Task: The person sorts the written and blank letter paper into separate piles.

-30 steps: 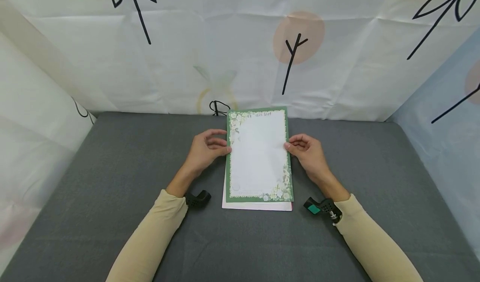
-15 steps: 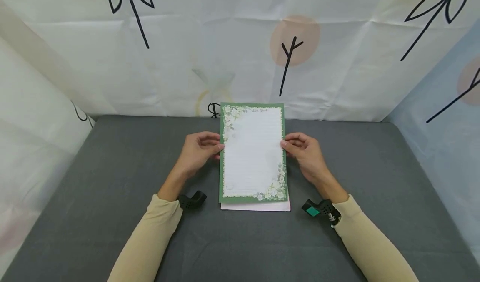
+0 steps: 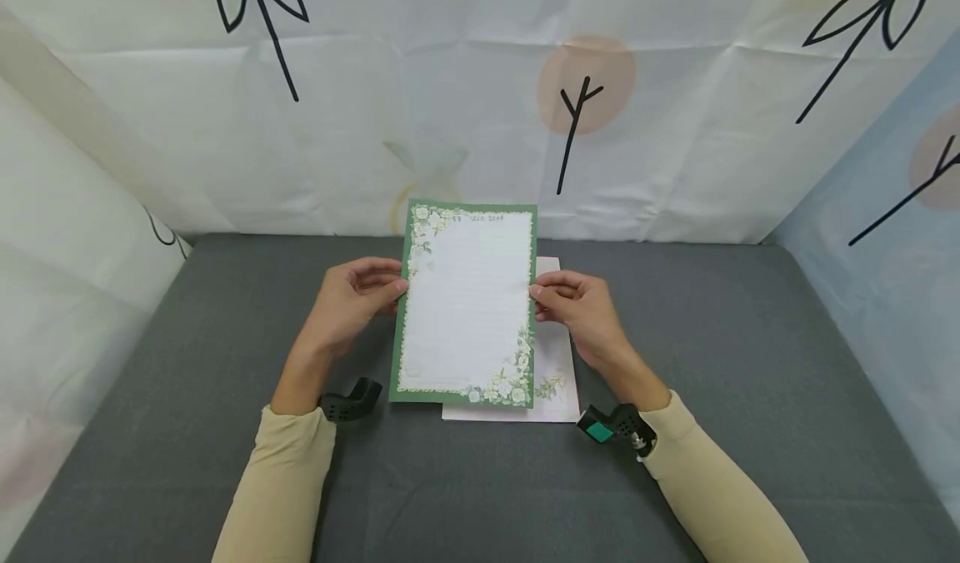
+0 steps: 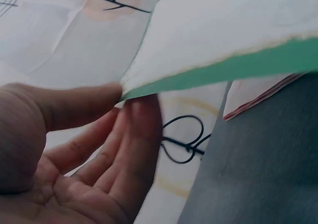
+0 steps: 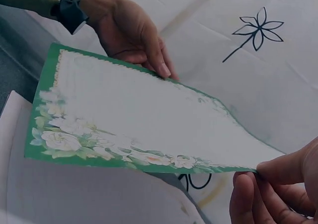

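Observation:
A sheet of letter paper (image 3: 465,305) with a green border and white flowers is held up by both hands. My left hand (image 3: 351,305) pinches its left edge between thumb and fingers. On the opposite edge, my right hand (image 3: 585,309) pinches it the same way. The sheet bends slightly in the right wrist view, raised off the table. Below it lies a pale stack of paper (image 3: 557,363) with a floral print near its lower right; the sheet covers most of that stack. A reddish edge shows along the stack (image 4: 263,97) in the left wrist view.
A grey cloth covers the table (image 3: 705,338). Behind it hangs a white backdrop (image 3: 675,130) with line-drawn plants, and more fabric stands at the left and right sides. Dark wrist cameras (image 3: 351,401) sit on both wrists.
Both hands have carried the green-bordered sheet to the left, off its alignment with the stack. More of the stack's right side now shows. Each hand keeps its pinch.

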A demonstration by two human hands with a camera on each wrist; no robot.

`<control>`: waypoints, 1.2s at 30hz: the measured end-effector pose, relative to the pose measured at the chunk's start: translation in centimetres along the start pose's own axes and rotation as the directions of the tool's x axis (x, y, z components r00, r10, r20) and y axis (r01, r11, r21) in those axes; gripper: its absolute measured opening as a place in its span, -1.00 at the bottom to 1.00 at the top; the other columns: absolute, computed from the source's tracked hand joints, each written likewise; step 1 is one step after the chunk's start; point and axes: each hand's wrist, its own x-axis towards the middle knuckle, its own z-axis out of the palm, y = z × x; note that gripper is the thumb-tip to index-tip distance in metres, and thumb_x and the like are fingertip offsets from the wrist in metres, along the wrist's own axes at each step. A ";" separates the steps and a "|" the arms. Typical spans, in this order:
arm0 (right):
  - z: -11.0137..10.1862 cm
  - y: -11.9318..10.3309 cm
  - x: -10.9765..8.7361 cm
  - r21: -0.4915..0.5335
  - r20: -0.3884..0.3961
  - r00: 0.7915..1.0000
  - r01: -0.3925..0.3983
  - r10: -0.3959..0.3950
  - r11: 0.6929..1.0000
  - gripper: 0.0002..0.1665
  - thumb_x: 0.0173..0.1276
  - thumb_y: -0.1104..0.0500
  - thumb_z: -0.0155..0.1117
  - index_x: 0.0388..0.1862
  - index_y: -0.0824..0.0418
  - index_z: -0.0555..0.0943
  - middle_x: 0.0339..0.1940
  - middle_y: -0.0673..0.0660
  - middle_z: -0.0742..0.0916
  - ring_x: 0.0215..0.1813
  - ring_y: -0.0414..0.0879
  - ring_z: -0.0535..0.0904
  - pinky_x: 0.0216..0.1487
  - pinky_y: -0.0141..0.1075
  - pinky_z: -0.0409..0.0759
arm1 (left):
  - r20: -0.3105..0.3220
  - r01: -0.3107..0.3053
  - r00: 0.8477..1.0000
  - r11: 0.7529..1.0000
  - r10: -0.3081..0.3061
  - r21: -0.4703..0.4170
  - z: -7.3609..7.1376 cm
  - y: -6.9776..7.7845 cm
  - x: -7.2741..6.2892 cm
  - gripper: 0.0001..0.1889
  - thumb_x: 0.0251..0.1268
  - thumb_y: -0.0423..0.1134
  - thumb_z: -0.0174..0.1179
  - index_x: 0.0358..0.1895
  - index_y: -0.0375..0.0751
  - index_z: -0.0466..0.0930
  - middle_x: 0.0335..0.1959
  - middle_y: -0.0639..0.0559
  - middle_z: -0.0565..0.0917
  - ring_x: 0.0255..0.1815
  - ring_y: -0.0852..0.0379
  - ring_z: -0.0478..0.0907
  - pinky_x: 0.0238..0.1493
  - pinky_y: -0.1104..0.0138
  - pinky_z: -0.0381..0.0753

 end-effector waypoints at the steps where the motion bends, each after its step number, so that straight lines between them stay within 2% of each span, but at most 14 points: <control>1: 0.4 0.0 0.1 -0.005 -0.004 1.000 0.001 -0.001 1.000 -0.80 0.44 0.45 0.23 -0.03 0.59 0.56 -0.38 0.06 0.76 -0.38 -0.14 0.65 -0.28 -0.32 0.69 | 0.011 0.008 1.000 1.000 -0.008 0.014 -0.3 0.0 -0.1 -0.55 0.42 -0.42 0.25 0.32 -0.46 0.46 -0.05 -0.21 0.67 -0.18 0.24 0.70 -0.09 0.17 0.71; 4: 1.5 -0.1 0.4 -0.016 0.001 1.000 0.000 0.000 1.000 -0.78 0.44 0.44 0.24 -0.03 0.62 0.55 -0.39 0.06 0.74 -0.39 -0.14 0.65 -0.28 -0.32 0.69 | 0.032 0.028 0.999 0.998 -0.030 0.055 -1.4 -0.1 -0.4 -0.49 0.43 -0.42 0.24 0.39 -0.45 0.38 -0.02 -0.23 0.65 -0.17 0.25 0.69 -0.10 0.19 0.70; 6: 2.4 0.0 0.6 -0.010 0.007 1.000 -0.013 0.013 1.000 -0.77 0.44 0.44 0.24 -0.03 0.62 0.56 -0.39 0.07 0.74 -0.39 -0.14 0.65 -0.28 -0.32 0.69 | 0.022 0.038 0.999 0.997 -0.040 0.073 -2.1 -0.2 -0.6 -0.48 0.43 -0.42 0.24 0.39 -0.46 0.37 -0.04 -0.18 0.67 -0.18 0.26 0.69 -0.11 0.21 0.70; 13: 5.4 0.9 2.0 0.038 0.039 0.993 -0.114 0.113 0.993 -0.74 0.42 0.44 0.27 0.03 0.59 0.59 -0.35 0.10 0.77 -0.39 -0.13 0.68 -0.27 -0.31 0.71 | -0.027 0.078 0.997 0.993 -0.076 0.092 -5.3 -1.5 -1.3 -0.46 0.46 -0.33 0.25 0.38 -0.53 0.35 -0.18 0.30 0.66 -0.17 0.36 0.63 -0.10 0.33 0.66; 16: 6.5 1.5 2.6 0.025 0.051 0.988 -0.144 0.143 0.989 -0.73 0.40 0.44 0.30 0.03 0.57 0.61 -0.32 0.15 0.78 -0.40 -0.13 0.70 -0.27 -0.31 0.71 | -0.052 0.103 0.994 0.992 -0.099 0.076 -6.6 -2.3 -1.4 -0.49 0.46 -0.28 0.26 0.34 -0.47 0.40 -0.22 0.42 0.68 -0.15 0.38 0.62 -0.11 0.38 0.64; 21: 8.3 2.3 3.5 -0.040 0.076 0.985 -0.153 0.155 0.987 -0.74 0.37 0.42 0.34 0.00 0.54 0.65 -0.31 0.22 0.79 -0.43 -0.14 0.70 -0.30 -0.30 0.71 | -0.105 0.142 0.985 0.989 -0.136 0.050 -8.0 -3.4 -1.5 -0.70 0.44 -0.22 0.29 0.14 -0.20 0.55 -0.28 0.46 0.71 -0.17 0.39 0.63 -0.16 0.43 0.61; 24: 9.3 2.7 4.0 -0.065 0.078 0.985 -0.151 0.156 0.986 -0.76 0.36 0.43 0.34 -0.03 0.55 0.66 -0.32 0.26 0.78 -0.46 -0.15 0.70 -0.29 -0.25 0.73 | -0.142 0.161 0.979 0.984 -0.150 0.071 -8.4 -3.7 -1.6 -0.65 0.46 -0.18 0.28 0.18 -0.24 0.55 -0.29 0.46 0.69 -0.18 0.39 0.62 -0.16 0.44 0.61; 29: 10.7 2.9 4.7 -0.123 0.074 0.982 -0.162 0.172 0.979 -0.79 0.37 0.43 0.35 -0.06 0.53 0.68 -0.31 0.31 0.78 -0.50 -0.15 0.69 -0.26 -0.19 0.74 | -0.223 0.251 0.952 0.952 -0.210 0.175 -8.6 -4.2 -1.7 -0.38 0.48 -0.01 0.24 0.38 -0.40 0.43 -0.23 0.43 0.61 -0.17 0.32 0.58 -0.07 0.35 0.57; 36: 12.4 3.0 5.5 -0.257 0.063 0.978 -0.178 0.201 0.950 -0.84 0.35 0.39 0.38 -0.13 0.48 0.71 -0.38 0.28 0.79 -0.52 -0.13 0.70 -0.29 -0.23 0.74 | -0.324 0.345 0.906 0.919 -0.273 0.191 -8.9 -4.8 -1.7 -0.41 0.47 0.00 0.24 0.36 -0.34 0.48 -0.17 0.27 0.62 -0.16 0.15 0.55 0.04 0.15 0.47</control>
